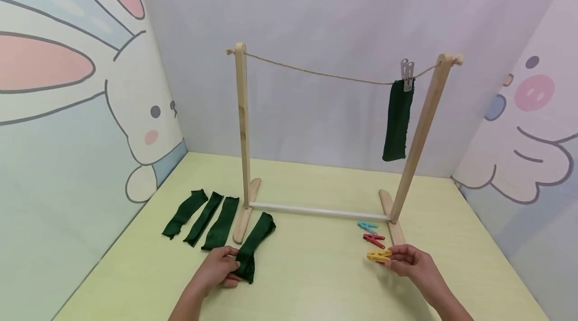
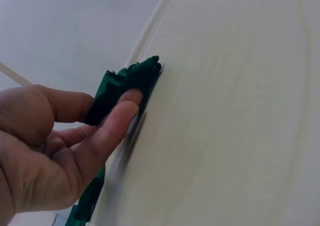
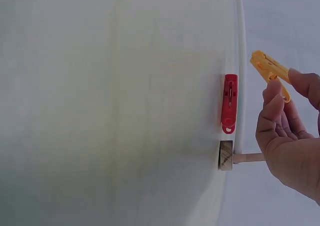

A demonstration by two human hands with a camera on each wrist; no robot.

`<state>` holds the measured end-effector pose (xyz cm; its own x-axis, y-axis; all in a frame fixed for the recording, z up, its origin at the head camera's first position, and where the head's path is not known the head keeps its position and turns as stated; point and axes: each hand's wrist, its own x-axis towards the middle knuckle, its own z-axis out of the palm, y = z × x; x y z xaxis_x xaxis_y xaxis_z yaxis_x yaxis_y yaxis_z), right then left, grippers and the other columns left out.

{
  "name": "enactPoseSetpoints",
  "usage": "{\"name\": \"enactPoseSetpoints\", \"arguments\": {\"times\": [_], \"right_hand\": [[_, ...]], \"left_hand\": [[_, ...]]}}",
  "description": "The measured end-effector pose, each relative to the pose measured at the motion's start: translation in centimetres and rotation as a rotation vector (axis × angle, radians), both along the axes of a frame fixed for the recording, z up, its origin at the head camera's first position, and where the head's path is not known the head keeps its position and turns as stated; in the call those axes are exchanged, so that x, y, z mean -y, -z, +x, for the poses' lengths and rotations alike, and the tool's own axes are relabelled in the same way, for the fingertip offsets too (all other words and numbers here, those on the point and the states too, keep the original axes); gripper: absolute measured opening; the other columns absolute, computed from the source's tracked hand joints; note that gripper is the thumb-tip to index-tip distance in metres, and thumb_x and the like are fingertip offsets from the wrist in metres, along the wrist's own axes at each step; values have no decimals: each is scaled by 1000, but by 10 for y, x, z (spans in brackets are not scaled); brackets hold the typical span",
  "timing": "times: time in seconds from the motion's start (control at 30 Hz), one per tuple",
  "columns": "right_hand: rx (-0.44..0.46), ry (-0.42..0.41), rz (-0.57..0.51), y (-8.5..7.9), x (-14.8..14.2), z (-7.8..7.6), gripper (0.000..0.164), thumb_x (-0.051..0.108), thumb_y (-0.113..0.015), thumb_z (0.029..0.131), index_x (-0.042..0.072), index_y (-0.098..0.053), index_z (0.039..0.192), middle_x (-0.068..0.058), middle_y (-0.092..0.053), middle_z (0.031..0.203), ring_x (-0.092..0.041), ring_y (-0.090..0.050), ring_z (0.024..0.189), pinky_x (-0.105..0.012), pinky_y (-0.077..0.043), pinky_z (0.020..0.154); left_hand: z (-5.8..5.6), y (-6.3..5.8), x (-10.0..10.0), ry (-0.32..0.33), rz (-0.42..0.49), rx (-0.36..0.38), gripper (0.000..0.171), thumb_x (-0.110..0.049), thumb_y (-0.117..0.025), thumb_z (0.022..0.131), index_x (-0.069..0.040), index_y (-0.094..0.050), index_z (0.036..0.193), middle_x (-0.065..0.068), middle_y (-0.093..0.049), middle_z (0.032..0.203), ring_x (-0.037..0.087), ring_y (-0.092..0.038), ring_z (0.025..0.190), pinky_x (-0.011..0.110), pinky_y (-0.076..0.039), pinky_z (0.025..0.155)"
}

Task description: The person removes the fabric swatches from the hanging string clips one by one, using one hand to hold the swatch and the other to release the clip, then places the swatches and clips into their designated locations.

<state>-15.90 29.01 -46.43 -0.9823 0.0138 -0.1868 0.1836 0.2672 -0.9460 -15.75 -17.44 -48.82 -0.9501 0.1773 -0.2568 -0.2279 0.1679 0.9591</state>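
Observation:
My left hand pinches the near end of a dark green cloth strip between thumb and fingers. In the left wrist view that strip is folded over at the fingertips, just off the table. At the right, my right hand holds a yellow clothespin by its handle ends. The right wrist view shows the yellow clothespin raised above the table. Beyond it lie a red clothespin and a blue clothespin.
A wooden stand with a left post, right post and sagging string stands ahead. A grey clothespin clips a green strip to the string. Three more green strips lie left of the stand.

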Motion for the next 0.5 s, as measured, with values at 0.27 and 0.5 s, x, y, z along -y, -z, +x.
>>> {"name": "enactPoseSetpoints", "arguments": {"times": [0.27, 0.5], "right_hand": [[27, -153, -7, 7, -10, 1, 40, 2, -68, 82, -17, -50, 112, -10, -63, 93, -17, -62, 80, -30, -51, 67], [20, -220, 129, 11, -16, 0, 37, 5, -71, 80, -15, -52, 105, -8, -62, 87, -19, -59, 77, -31, -51, 61]], "left_hand": [[-8, 4, -20, 61, 55, -23, 34, 4, -52, 90, 16, -42, 120, 13, -55, 85, 25, -63, 67, 38, -54, 58], [-14, 0, -27, 85, 131, -41, 33, 5, -50, 91, 16, -41, 121, 11, -53, 83, 23, -61, 66, 39, -54, 60]]}}
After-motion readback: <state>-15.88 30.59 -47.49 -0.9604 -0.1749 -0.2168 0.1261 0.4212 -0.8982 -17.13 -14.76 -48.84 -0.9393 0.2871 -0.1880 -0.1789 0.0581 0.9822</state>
